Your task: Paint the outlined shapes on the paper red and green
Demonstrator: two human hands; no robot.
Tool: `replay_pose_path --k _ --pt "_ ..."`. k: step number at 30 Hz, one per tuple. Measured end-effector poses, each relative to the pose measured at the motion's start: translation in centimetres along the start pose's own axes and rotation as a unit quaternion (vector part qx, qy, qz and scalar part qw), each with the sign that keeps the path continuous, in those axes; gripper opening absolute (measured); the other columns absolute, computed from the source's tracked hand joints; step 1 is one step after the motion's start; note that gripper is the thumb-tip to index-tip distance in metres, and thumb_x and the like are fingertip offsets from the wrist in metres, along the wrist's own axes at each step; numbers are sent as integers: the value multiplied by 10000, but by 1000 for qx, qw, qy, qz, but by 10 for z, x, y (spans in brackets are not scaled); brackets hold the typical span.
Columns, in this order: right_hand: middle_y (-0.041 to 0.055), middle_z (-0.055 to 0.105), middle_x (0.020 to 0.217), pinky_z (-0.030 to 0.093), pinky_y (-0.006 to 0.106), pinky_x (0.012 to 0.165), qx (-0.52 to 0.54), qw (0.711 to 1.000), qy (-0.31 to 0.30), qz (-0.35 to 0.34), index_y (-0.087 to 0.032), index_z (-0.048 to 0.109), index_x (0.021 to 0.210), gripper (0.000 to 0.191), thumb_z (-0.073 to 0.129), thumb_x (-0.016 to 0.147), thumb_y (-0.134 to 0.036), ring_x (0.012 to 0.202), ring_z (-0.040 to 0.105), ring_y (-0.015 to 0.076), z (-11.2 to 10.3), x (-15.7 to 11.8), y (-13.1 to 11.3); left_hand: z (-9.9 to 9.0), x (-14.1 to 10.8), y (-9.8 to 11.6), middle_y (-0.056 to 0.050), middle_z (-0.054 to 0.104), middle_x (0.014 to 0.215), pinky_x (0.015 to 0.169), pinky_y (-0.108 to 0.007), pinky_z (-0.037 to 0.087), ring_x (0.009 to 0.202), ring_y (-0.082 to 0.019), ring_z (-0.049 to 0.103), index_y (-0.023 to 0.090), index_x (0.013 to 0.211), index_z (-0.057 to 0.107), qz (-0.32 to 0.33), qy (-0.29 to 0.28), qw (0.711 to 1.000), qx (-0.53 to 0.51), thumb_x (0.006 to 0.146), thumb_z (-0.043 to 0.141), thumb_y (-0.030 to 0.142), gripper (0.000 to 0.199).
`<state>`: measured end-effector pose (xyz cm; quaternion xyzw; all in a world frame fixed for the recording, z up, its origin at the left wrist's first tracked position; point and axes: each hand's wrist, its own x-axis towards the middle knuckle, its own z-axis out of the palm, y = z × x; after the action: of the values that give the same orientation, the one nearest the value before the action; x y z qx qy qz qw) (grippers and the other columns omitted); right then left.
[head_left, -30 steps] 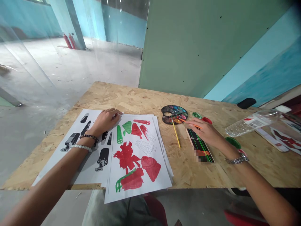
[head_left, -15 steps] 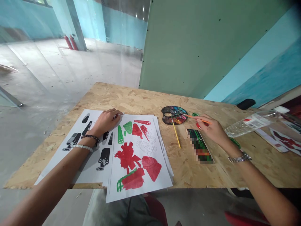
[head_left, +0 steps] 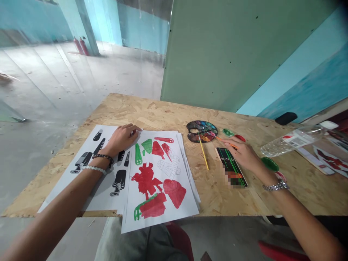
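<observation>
Pinching orange paintbrush in right hand, tip right at near-right rim of paint palette | resting left hand, fingers loose, across paper sheets | could drip onto smartphone just beside, through overloaded bristles

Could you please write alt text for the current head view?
A person's right hand holds an orange brush by the edge of a paint-smeared palette on a wooden table. The left hand rests on paper sheets, one with red and green painted shapes.
</observation>
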<state>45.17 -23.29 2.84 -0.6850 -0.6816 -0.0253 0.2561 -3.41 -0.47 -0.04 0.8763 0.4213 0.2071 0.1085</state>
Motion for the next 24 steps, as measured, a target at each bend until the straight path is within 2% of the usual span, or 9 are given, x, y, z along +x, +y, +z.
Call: replay_pose_path --k 3,12,17,24 --pt "121 839 1171 647 509 1011 5 1000 -8 -7 -259 861 1121 385 509 1065 -403 1100 792 303 -3 6 3 0 0 0 -102 796 1223 984 -375 564 1005 -263 755 220 1257 806 -2 1 1000 -1 1029 430 394 473" --pt "106 835 1109 641 480 958 14 999 -34 8 -259 870 1132 386 519 1039 -389 1029 789 297 -11 15 0 0 0 1 -116 794 1227 1021 -413 568 1082 -301 753 221 1263 806 -2 -5 1000 2 1025 428 421 490" --pt "108 836 1085 641 473 949 13 999 -49 3 -259 875 1062 377 527 1036 -401 1014 794 300 -14 18 -1 0 0 1 -115 794 1254 1051 -419 566 1127 -307 756 223 1255 805 -2 -2 1000 -1 1024 428 403 477" --pt "109 808 1095 633 454 903 -23 999 -31 5 -253 869 1181 400 508 1038 -353 996 786 291 -13 14 -8 -1 0 3 -125 790 1237 1031 -442 575 1088 -314 760 196 1270 803 -1 -4 1000 -1 1026 400 402 515"
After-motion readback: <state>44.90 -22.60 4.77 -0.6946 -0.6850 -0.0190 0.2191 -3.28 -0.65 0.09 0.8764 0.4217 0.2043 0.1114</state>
